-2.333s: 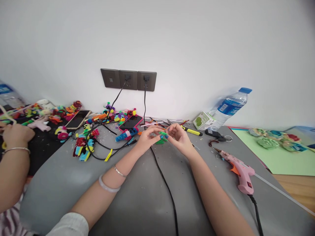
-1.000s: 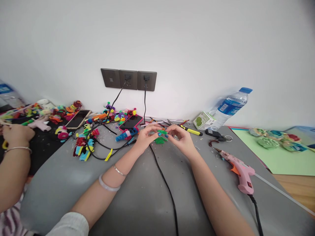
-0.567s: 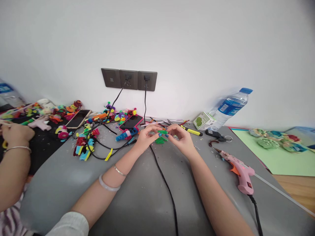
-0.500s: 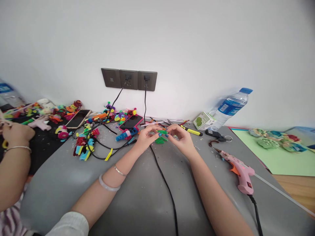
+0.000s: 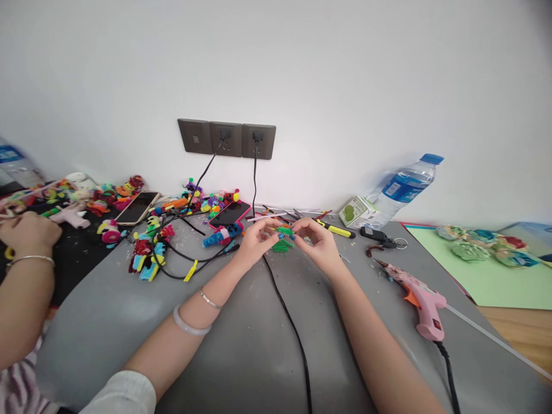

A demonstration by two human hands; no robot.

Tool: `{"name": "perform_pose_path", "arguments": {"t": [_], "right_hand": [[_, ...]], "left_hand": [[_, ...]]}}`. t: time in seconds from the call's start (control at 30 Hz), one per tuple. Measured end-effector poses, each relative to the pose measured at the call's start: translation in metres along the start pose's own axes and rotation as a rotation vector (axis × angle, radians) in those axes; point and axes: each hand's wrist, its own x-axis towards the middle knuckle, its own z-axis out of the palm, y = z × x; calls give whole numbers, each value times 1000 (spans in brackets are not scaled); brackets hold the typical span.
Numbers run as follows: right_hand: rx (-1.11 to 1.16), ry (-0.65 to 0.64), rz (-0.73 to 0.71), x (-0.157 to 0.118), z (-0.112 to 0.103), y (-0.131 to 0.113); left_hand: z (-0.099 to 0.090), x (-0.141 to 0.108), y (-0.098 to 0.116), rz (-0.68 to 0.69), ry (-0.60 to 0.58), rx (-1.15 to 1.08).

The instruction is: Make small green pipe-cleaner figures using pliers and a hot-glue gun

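Above the middle of the grey table, my left hand (image 5: 257, 241) and my right hand (image 5: 315, 242) face each other. Both pinch one small green fuzzy piece (image 5: 284, 230) between thumb and fingers, the left at its left end, the right at its right end. Just beneath lie more green fuzzy pieces (image 5: 282, 246) on the table. A blue fuzzy figure (image 5: 223, 235) rests left of my left hand. Behind my right hand is a yellow-and-black cutter (image 5: 338, 230).
A pink glue gun (image 5: 425, 305) lies at the right, its cord running forward. A bottle (image 5: 405, 187) and a green carton (image 5: 357, 212) stand by the wall. Fuzzy figures, phones and black cables crowd the left. Another person's hand (image 5: 32, 233) is at far left.
The other person's hand at the far left has shifted slightly. My hands and the green piece have hardly moved.
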Motion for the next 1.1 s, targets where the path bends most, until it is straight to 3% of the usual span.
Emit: {"name": "perform_pose_path", "arguments": {"t": [0.6, 1.1], "right_hand": [[-103, 28, 16, 1, 0, 0], [-258, 36, -159, 3, -1, -2]], "left_hand": [[-2, 2, -1, 9, 13, 57], [-4, 0, 0, -2, -12, 197]]}}
